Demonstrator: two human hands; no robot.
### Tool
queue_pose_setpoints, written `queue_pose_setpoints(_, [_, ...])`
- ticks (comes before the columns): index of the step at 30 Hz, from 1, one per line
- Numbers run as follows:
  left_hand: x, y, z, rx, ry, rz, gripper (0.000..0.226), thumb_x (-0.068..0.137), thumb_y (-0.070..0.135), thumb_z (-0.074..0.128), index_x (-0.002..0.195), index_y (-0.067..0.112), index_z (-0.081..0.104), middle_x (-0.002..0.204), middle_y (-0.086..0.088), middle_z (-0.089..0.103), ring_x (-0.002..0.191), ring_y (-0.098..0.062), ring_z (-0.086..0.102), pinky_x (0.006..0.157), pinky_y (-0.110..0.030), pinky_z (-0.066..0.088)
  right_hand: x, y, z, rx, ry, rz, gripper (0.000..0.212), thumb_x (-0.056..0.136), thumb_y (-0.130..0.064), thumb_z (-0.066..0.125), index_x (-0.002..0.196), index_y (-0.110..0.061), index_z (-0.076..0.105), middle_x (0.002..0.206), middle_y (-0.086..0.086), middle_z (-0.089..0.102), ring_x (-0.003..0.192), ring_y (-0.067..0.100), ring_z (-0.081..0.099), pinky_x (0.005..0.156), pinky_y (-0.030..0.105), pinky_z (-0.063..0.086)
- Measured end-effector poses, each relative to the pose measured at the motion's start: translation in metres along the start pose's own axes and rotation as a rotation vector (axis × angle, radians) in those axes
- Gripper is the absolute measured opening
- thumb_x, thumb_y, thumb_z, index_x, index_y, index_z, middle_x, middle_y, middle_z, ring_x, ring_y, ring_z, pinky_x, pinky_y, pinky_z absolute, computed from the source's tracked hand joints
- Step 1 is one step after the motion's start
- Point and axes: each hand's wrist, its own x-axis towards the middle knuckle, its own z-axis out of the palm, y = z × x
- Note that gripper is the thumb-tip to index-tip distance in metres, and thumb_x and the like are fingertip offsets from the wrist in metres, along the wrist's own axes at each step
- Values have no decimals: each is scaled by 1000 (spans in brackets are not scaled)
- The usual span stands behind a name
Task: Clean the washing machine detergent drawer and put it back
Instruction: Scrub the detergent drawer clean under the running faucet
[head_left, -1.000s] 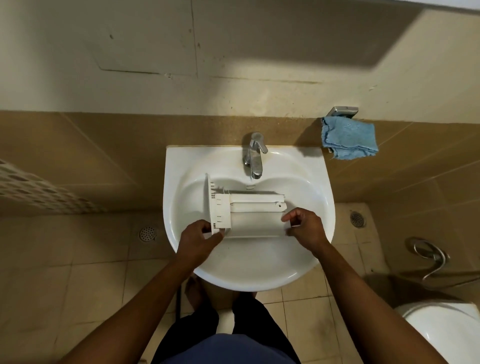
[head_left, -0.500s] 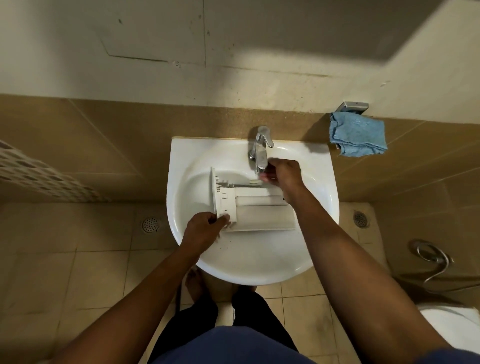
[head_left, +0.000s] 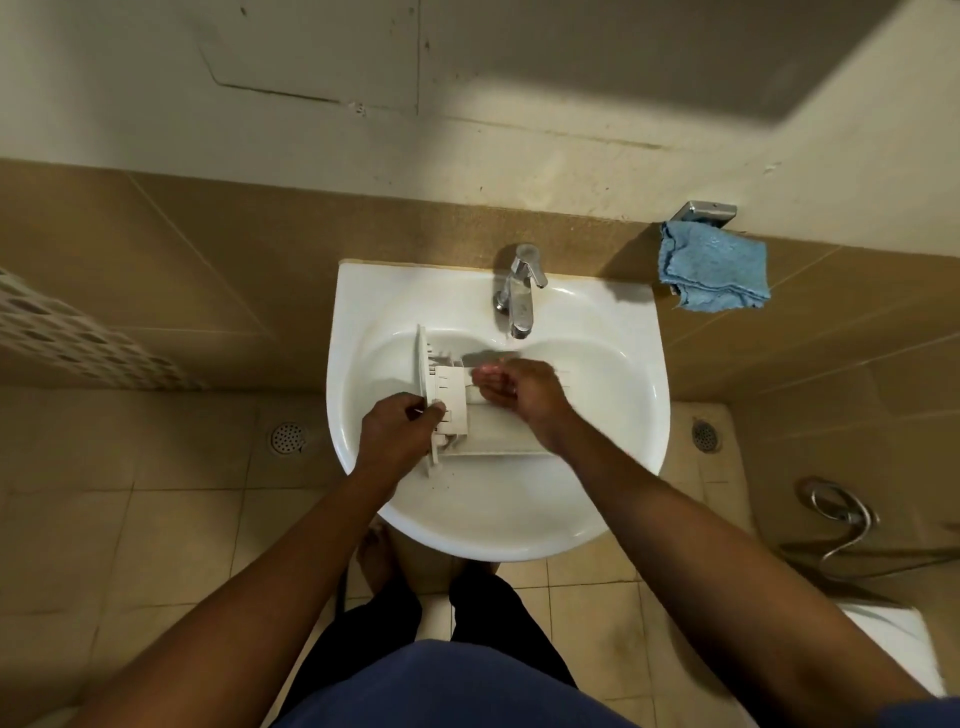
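Gripping the drawer (head_left: 491, 434) is the left hand (head_left: 397, 434), right hand (head_left: 524, 392) above.

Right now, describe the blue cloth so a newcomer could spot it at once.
Start at the white sink on the tan tiled wall. Go right past the chrome tap to a small metal holder; the cloth hangs crumpled from it. It is the only blue, soft thing there.

Faucet (head_left: 519, 296) overhangs the drawer (head_left: 498, 434) from behind (near half of sink (head_left: 493, 540) open).
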Motion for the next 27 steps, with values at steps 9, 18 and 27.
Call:
queue_pose_setpoints(9, [-2, 2, 4, 72, 83, 63, 18, 95, 26, 73, 89, 9, 77, 84, -5, 78, 78, -22, 74, 78, -47, 63, -44, 48, -92, -1146, -23, -750, 35, 105, -26, 51, 133, -15, 68, 136, 3, 69, 127, 21, 64, 109, 36, 50])
queue_pose_setpoints(18, [-6, 1, 8, 47, 108, 13, 19, 90, 28, 75, 84, 12, 66, 72, -6, 72, 71, -28, 72, 75, -53, 62, -50, 59, 10, -1191, 10, -818, 42, 98, -25, 46, 131, -9, 67, 134, 12, 68, 124, 27, 63, 111, 42, 48])
queue_pose_setpoints(27, [-8, 8, 4, 25, 31, -41, 21, 99, 27, 68, 105, 8, 64, 85, 1, 70, 66, -20, 71, 71, -46, 64, -1, -1, -55, -749, 443, -370, 25, 85, -33, 59, 79, -19, 79, 75, 0, 77, 77, 23, 73, 79, 36, 59])
